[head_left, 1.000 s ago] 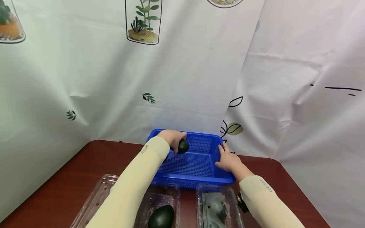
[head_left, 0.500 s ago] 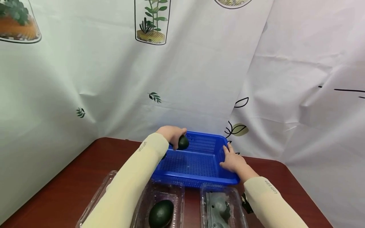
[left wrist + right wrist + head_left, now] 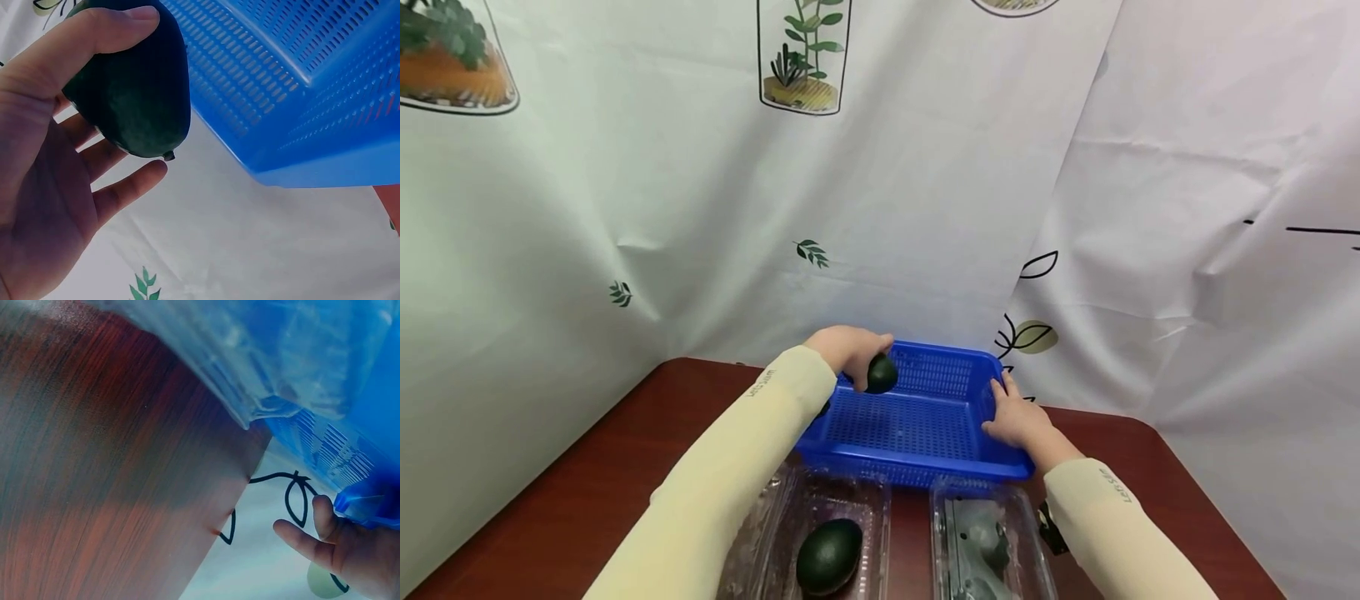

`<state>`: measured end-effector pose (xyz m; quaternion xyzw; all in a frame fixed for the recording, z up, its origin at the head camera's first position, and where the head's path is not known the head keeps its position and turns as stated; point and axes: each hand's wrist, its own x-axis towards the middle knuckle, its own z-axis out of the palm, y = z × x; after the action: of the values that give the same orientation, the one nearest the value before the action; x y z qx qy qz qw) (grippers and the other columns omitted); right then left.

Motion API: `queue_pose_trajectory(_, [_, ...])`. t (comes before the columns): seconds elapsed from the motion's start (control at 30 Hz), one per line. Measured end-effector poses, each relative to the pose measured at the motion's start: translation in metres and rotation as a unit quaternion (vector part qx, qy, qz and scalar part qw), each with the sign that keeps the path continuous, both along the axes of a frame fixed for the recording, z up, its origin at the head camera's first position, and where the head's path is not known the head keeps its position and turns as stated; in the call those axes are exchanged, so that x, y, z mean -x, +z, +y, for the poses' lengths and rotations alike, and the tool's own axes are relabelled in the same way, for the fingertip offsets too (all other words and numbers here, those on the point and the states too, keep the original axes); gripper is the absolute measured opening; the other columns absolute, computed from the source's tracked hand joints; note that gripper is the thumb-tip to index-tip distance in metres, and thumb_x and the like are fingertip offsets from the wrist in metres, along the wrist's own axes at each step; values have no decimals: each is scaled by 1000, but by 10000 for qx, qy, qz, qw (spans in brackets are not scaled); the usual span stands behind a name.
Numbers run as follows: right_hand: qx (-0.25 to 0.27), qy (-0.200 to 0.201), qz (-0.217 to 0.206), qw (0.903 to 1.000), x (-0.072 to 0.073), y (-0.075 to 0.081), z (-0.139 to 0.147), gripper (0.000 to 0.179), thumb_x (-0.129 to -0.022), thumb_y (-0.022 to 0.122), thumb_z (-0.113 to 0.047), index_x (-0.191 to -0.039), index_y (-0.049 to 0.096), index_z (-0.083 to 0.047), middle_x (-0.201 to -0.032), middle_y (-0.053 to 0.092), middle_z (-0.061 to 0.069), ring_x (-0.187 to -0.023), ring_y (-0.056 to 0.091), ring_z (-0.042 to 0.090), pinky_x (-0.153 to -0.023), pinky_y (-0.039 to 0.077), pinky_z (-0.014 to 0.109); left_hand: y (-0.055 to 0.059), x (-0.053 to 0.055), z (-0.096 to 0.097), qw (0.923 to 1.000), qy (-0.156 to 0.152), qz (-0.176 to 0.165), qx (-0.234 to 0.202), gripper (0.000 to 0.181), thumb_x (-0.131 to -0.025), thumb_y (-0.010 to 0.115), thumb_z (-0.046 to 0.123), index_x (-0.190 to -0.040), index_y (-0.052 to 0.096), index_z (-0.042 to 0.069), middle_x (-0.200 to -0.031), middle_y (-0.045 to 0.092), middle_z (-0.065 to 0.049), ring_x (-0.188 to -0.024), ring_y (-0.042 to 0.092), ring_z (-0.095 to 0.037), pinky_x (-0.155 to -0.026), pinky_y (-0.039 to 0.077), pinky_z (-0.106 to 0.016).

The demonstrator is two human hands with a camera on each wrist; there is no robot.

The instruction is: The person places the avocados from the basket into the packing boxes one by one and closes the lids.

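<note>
In the head view my left hand is over the left part of a blue plastic basket, holding a dark green avocado. The left wrist view shows the thumb across this avocado, its small stem toward the fingers. My right hand lies over the basket's right rim with fingers extended. In the right wrist view, two straight fingers of the right hand lie beside the blue edge. A second avocado sits in a clear plastic tray in front of the basket.
Another clear plastic container with grey-green rounded shapes stands front right. A further clear tray is partly hidden by the left sleeve. The red-brown table ends against a white printed curtain.
The head view has shifted a little, so the whole scene sits slightly further right. My left hand keeps its hold on the avocado over the basket; the right hand stays at the rim.
</note>
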<state>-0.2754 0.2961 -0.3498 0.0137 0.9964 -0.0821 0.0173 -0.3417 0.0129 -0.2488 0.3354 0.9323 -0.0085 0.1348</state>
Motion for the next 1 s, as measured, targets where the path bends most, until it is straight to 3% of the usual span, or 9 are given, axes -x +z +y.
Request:
queue_pose_trajectory(0.17, [7,23,-14,10000,1,1,0,84,-93,70,-24,-157,24,7,-164,8,30,-114,58,55,-83,55,57,2,-3,-1,9999,-132,68,-1,53,-85,81,13,-126,48,17,-117,59,-6,-101,55,-21,-86,50,-39])
queue_pose_trajectory(0.47, [46,27,20,10000,2,0,1,82,-93,69,-23,-157,26,6,-164,7,31,-111,60,54,-81,56,57,4,-12,-7,9966,-363,683,300,60,-84,84,26,-134,50,18,-127,59,-8,-115,54,-27,-96,48,-44])
queue_pose_trajectory(0.7, [94,19,33,9999,1,0,0,76,-92,69,-22,-154,34,5,-164,7,30,-112,59,55,-83,55,58,8,-21,-10,9937,-758,785,257,62,-81,87,28,-132,52,18,-120,64,-5,-108,61,-22,-93,51,-41])
queue_pose_trajectory(1.0, [109,46,44,9999,0,1,0,72,-93,69,-21,-153,37,4,-164,7,31,-113,59,55,-85,54,60,12,-36,-9,9906,-949,895,399,65,-78,89,31,-132,52,20,-123,65,-2,-106,62,-21,-91,53,-39])
